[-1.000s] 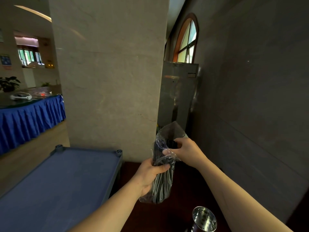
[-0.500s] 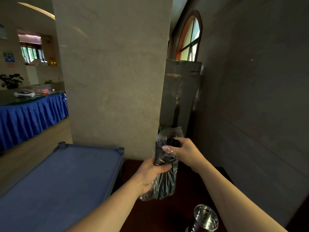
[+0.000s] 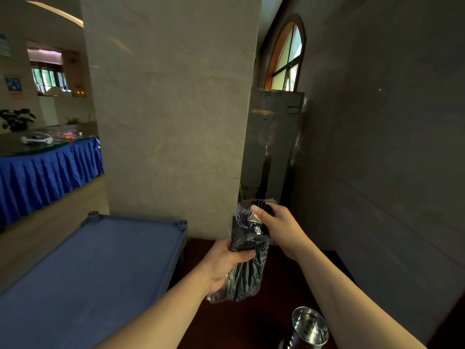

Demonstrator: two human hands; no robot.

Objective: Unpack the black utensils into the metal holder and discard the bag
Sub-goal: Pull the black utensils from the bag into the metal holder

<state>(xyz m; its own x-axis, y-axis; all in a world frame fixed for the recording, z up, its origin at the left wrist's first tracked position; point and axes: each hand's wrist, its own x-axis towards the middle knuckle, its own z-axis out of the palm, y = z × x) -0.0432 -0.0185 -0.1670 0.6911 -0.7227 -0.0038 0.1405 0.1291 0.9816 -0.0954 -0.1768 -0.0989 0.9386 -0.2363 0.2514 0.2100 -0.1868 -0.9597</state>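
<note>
A clear plastic bag (image 3: 239,288) full of black utensils (image 3: 247,270) is held upright above the dark brown table (image 3: 241,323). My left hand (image 3: 224,265) grips the bag around its middle. My right hand (image 3: 278,226) grips the top ends of the black utensils, which stick out of the bag's open mouth. The shiny metal holder (image 3: 310,328) stands on the table at the lower right, below my right forearm, and looks empty.
A blue cart top (image 3: 88,273) lies to the left of the table. A wide stone pillar (image 3: 171,109) rises straight ahead and a dark wall (image 3: 377,147) closes the right side. A blue-skirted table (image 3: 45,172) stands far left.
The bag's mouth has slid down and the utensils' top ends now stick out above it in my right hand. The metal holder shows more fully at the lower right.
</note>
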